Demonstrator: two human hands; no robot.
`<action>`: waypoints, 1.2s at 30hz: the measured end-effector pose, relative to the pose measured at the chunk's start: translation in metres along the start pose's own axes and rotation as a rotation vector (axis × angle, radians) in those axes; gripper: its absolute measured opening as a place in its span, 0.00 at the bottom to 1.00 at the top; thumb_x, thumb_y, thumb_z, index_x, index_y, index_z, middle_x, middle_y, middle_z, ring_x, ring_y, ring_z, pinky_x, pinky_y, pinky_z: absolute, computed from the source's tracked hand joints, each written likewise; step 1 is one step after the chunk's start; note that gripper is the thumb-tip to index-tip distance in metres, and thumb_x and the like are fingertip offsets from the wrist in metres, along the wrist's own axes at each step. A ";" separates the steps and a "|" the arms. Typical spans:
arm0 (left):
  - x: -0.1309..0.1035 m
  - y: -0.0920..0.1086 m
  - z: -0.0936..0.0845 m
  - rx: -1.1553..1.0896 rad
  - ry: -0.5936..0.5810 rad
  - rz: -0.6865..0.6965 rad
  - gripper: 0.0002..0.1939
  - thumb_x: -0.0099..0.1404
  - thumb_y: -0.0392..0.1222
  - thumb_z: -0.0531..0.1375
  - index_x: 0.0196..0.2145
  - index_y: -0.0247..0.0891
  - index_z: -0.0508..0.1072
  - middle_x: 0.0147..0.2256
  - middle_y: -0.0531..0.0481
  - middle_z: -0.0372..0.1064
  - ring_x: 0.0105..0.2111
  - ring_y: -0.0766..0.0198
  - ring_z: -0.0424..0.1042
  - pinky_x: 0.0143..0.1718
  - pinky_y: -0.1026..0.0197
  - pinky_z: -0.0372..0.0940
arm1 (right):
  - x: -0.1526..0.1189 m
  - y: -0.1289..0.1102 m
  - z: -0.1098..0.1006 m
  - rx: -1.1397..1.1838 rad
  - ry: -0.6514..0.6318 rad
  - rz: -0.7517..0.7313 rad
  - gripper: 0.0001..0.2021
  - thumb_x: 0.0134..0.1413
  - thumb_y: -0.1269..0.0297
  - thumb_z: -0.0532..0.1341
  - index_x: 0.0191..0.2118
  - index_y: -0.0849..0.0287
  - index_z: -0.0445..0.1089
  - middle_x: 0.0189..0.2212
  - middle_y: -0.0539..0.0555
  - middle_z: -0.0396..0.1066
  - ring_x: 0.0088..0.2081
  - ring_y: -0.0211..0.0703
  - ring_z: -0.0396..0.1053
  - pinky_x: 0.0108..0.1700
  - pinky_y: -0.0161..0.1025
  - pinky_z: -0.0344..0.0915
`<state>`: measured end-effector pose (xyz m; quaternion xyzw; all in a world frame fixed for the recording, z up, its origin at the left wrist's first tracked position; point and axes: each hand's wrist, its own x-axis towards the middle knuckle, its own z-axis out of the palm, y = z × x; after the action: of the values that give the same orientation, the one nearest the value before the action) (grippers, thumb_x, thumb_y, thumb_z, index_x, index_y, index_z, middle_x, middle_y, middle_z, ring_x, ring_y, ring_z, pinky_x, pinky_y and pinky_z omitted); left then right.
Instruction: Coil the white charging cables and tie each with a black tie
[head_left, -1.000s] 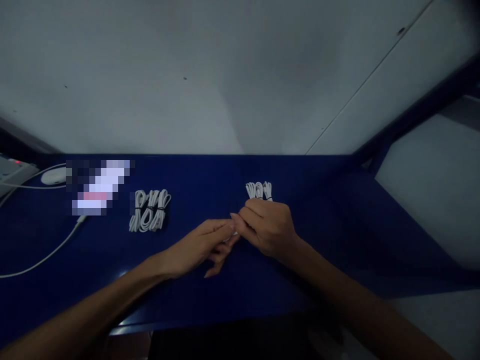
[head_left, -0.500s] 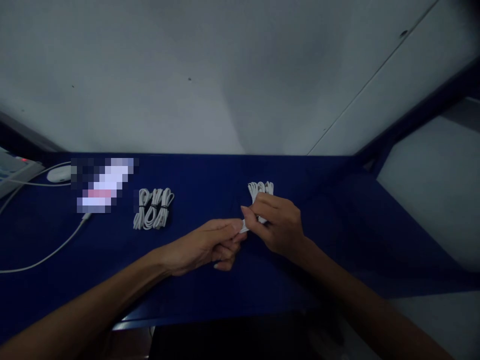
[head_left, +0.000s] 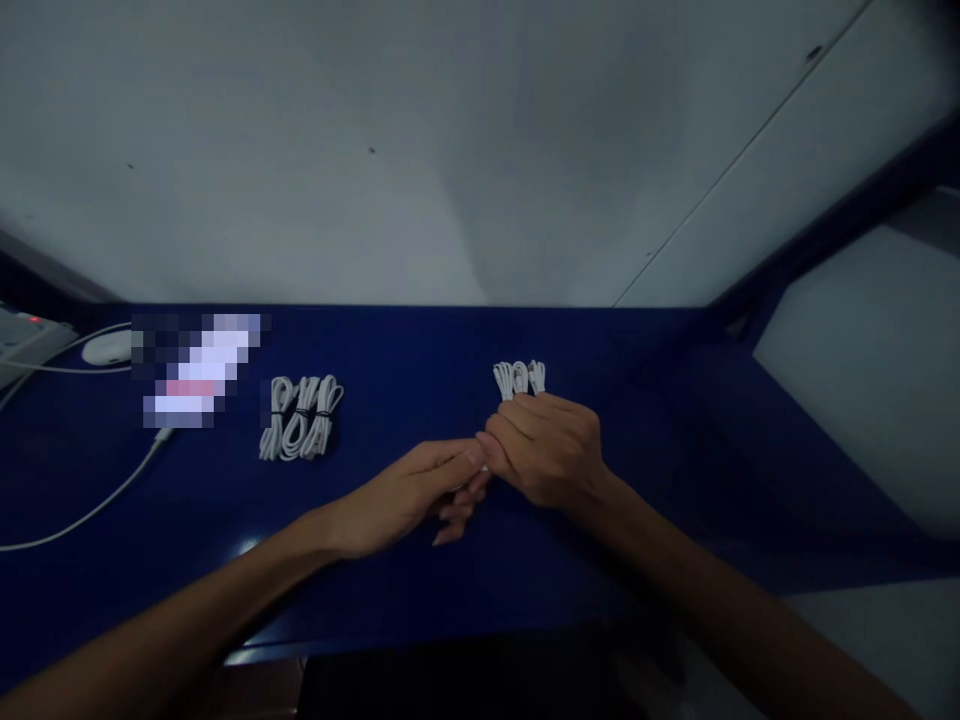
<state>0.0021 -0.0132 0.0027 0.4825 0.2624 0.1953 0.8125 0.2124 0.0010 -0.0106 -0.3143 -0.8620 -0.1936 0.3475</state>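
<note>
My left hand (head_left: 424, 490) is closed, its thumb and index finger pinching a white cable (head_left: 485, 468) that shows only as a small bit between the two hands. Against its fingertips presses my right hand (head_left: 547, 445), its fingers curled round the same cable; most of what it grips is hidden. Just beyond the right knuckles, several coiled white cables (head_left: 519, 377) show their looped ends, and the hand covers their lower part. Left of my hands, a group of white cable coils (head_left: 301, 418), each tied with a black band, lies side by side on the blue table (head_left: 405, 380).
A phone (head_left: 202, 370), blurred out, lies at the left with a white charging cable (head_left: 127, 485) running from it. Near it are a white rounded object (head_left: 107, 347) and a white box with a red light (head_left: 34, 340). A pale wall (head_left: 360, 220) rises behind the table.
My right hand has closed further, its fingers now folded down over the white cable. Less of that cable shows between the hands. The coils on the table lie as before; the view shifted slightly.
</note>
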 end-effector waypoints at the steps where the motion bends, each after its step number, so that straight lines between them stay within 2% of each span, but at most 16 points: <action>1: 0.000 0.002 0.001 0.002 -0.008 -0.007 0.20 0.81 0.54 0.54 0.35 0.38 0.66 0.30 0.56 0.53 0.26 0.68 0.53 0.26 0.63 0.59 | 0.001 0.001 -0.001 -0.011 0.007 -0.008 0.22 0.72 0.69 0.58 0.22 0.55 0.66 0.18 0.47 0.64 0.22 0.38 0.56 0.28 0.43 0.54; 5: -0.002 0.007 0.002 0.058 -0.026 -0.032 0.21 0.82 0.56 0.52 0.39 0.37 0.69 0.26 0.59 0.50 0.24 0.67 0.50 0.26 0.62 0.59 | 0.003 0.005 -0.003 -0.048 0.052 -0.076 0.24 0.73 0.68 0.59 0.21 0.56 0.65 0.18 0.46 0.61 0.21 0.37 0.54 0.27 0.42 0.53; 9: -0.006 0.010 0.005 0.177 0.018 -0.044 0.20 0.81 0.56 0.53 0.36 0.39 0.66 0.28 0.57 0.54 0.26 0.67 0.53 0.27 0.61 0.58 | 0.005 0.008 -0.004 -0.046 0.050 -0.124 0.25 0.75 0.66 0.57 0.20 0.56 0.64 0.18 0.46 0.60 0.22 0.36 0.54 0.27 0.41 0.52; 14: -0.010 0.012 0.008 0.466 0.080 -0.027 0.23 0.83 0.55 0.49 0.32 0.40 0.62 0.28 0.56 0.57 0.26 0.66 0.59 0.30 0.59 0.61 | 0.007 0.010 -0.004 -0.020 0.011 -0.159 0.25 0.75 0.64 0.59 0.21 0.56 0.65 0.18 0.46 0.61 0.22 0.36 0.55 0.27 0.40 0.53; 18: -0.011 0.010 0.007 0.482 0.090 -0.033 0.24 0.83 0.57 0.47 0.31 0.41 0.62 0.28 0.56 0.58 0.26 0.65 0.59 0.31 0.58 0.62 | 0.006 0.009 -0.002 0.003 -0.013 -0.134 0.23 0.73 0.66 0.60 0.22 0.56 0.66 0.19 0.45 0.63 0.22 0.36 0.57 0.27 0.40 0.53; 20: -0.010 0.008 0.006 0.458 0.108 -0.026 0.24 0.83 0.58 0.47 0.32 0.41 0.63 0.28 0.56 0.58 0.26 0.65 0.60 0.30 0.59 0.63 | 0.004 0.009 -0.001 0.079 -0.037 0.002 0.22 0.73 0.64 0.60 0.22 0.56 0.67 0.19 0.46 0.65 0.22 0.36 0.58 0.27 0.40 0.53; 22: -0.007 0.005 0.003 0.407 0.134 0.003 0.23 0.82 0.58 0.48 0.34 0.40 0.64 0.29 0.56 0.58 0.26 0.66 0.60 0.30 0.60 0.62 | 0.003 0.011 -0.001 0.148 -0.043 0.206 0.22 0.76 0.63 0.56 0.25 0.56 0.69 0.21 0.47 0.67 0.23 0.37 0.60 0.28 0.41 0.54; 24: -0.003 0.003 -0.002 0.325 0.178 0.064 0.22 0.82 0.58 0.49 0.36 0.40 0.64 0.29 0.56 0.57 0.26 0.67 0.59 0.28 0.61 0.61 | 0.003 0.015 -0.002 0.180 -0.012 0.413 0.23 0.79 0.64 0.51 0.30 0.57 0.73 0.25 0.49 0.71 0.25 0.38 0.65 0.30 0.41 0.56; 26: 0.001 0.001 -0.009 0.211 0.258 0.156 0.20 0.81 0.57 0.52 0.36 0.40 0.64 0.28 0.58 0.54 0.24 0.68 0.56 0.24 0.63 0.59 | 0.004 0.019 -0.003 0.186 0.003 0.576 0.20 0.80 0.65 0.50 0.37 0.57 0.76 0.30 0.50 0.76 0.28 0.38 0.70 0.32 0.41 0.60; 29: 0.008 0.000 -0.021 0.102 0.409 0.289 0.21 0.79 0.57 0.56 0.33 0.41 0.61 0.26 0.59 0.50 0.22 0.69 0.53 0.22 0.64 0.59 | 0.009 0.024 -0.003 0.178 -0.144 0.713 0.09 0.75 0.64 0.61 0.43 0.54 0.79 0.38 0.49 0.80 0.35 0.41 0.75 0.36 0.41 0.62; 33: 0.012 0.003 -0.032 0.086 0.551 0.389 0.20 0.79 0.56 0.57 0.32 0.42 0.60 0.26 0.60 0.48 0.21 0.69 0.50 0.22 0.66 0.59 | 0.023 0.031 0.001 0.112 -0.457 0.598 0.04 0.71 0.65 0.66 0.46 0.51 0.80 0.43 0.51 0.80 0.45 0.49 0.75 0.37 0.43 0.62; 36: 0.013 0.005 -0.032 0.075 0.608 0.410 0.21 0.78 0.56 0.59 0.32 0.41 0.61 0.26 0.60 0.49 0.21 0.70 0.50 0.21 0.67 0.59 | 0.032 0.036 0.007 0.124 -0.571 0.488 0.03 0.68 0.64 0.69 0.45 0.51 0.79 0.43 0.51 0.80 0.46 0.50 0.72 0.35 0.42 0.61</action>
<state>-0.0079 0.0180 -0.0086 0.4746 0.3967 0.4788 0.6230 0.2153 0.0443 0.0119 -0.5302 -0.8339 0.0430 0.1474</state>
